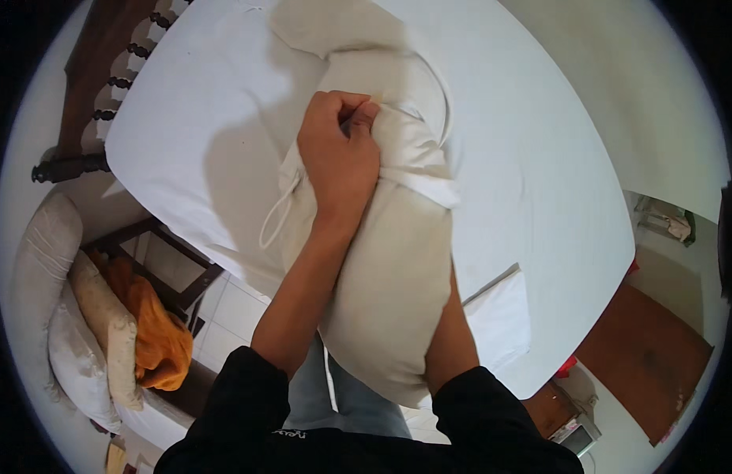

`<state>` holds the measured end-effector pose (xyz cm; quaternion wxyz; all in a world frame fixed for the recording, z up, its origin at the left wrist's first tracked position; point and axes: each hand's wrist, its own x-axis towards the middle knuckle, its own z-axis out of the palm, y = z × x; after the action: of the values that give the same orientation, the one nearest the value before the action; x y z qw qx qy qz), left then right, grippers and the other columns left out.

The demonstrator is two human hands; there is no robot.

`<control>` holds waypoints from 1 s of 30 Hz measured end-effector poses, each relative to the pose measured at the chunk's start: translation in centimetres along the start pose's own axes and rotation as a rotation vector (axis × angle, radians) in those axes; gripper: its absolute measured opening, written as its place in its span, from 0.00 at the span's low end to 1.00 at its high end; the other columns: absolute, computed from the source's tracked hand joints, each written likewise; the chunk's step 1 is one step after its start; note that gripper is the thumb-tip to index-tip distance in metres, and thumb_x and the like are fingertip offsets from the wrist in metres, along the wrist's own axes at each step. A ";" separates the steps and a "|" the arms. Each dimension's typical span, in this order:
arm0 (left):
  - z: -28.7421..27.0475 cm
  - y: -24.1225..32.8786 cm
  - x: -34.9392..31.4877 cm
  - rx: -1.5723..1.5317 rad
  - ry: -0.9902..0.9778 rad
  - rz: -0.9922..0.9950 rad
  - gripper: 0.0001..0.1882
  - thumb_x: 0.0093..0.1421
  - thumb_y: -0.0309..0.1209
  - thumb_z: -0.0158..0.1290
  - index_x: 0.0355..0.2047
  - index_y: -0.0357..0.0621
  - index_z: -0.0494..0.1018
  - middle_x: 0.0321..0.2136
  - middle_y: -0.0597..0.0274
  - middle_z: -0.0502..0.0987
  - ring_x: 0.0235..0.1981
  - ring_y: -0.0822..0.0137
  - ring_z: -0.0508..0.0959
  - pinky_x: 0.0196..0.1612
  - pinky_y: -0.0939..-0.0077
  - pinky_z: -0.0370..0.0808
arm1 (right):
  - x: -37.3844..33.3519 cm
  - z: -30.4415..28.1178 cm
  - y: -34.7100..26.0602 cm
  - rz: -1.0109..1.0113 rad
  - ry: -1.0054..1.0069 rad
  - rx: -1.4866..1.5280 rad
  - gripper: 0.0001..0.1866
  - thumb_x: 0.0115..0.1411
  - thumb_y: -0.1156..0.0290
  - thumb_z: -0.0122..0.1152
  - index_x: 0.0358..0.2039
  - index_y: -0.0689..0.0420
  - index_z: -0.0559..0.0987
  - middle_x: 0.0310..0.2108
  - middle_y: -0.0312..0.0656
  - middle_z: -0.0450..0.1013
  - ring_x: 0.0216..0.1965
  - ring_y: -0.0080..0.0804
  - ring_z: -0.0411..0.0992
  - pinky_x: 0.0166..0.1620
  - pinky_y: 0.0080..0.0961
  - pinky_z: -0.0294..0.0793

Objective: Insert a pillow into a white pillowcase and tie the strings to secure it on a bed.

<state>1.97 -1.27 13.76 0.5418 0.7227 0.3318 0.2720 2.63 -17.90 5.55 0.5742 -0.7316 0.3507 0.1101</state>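
Here, the left hand (340, 146) at upper centre pinches beige cloth (397, 253) spreading rightward and down to lower centre, hiding the right hand, whose grip I cannot tell.

Beige bundle (393, 261) — matt, softly creased cloth; bed sheet (540, 158) — smooth, matt cloth; bedstead (73, 167) of dark wood.

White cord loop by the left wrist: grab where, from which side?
Pinch the white cord loop at its lower bend, probably best from the person's left: it juts out that way from the beige fabric, while the left forearm crowds its right.
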 end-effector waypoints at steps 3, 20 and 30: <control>1.9 -3.2 1.1 0.149 -0.067 0.082 0.02 0.56 0.21 0.58 0.30 0.37 0.76 0.29 0.57 0.78 0.30 0.62 0.78 0.35 0.69 0.73 | -0.1 2.9 -0.5 -0.020 0.015 0.014 0.13 0.63 0.64 0.59 0.38 0.62 0.82 0.32 0.38 0.78 0.34 0.25 0.72 0.42 0.24 0.72; -1.0 -7.6 3.3 0.202 -0.147 0.358 0.01 0.54 0.21 0.59 0.28 0.39 0.77 0.28 0.57 0.78 0.31 0.57 0.77 0.37 0.66 0.74 | -5.9 3.4 5.7 0.086 -0.171 0.083 0.19 0.65 0.58 0.58 0.45 0.61 0.80 0.38 0.38 0.78 0.40 0.26 0.72 0.46 0.25 0.71; -2.2 -6.4 5.1 0.124 -0.037 0.098 0.01 0.58 0.20 0.57 0.30 0.35 0.76 0.30 0.58 0.76 0.32 0.64 0.75 0.41 0.72 0.73 | -15.6 -12.4 15.3 0.193 -1.158 -0.261 0.57 0.47 0.52 0.76 0.69 0.60 0.53 0.67 0.53 0.57 0.67 0.46 0.56 0.69 0.39 0.54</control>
<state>2.33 5.19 8.32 0.4880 0.7753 0.3021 0.2637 -21.51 -24.71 6.61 0.5648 -0.5819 0.0293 0.5844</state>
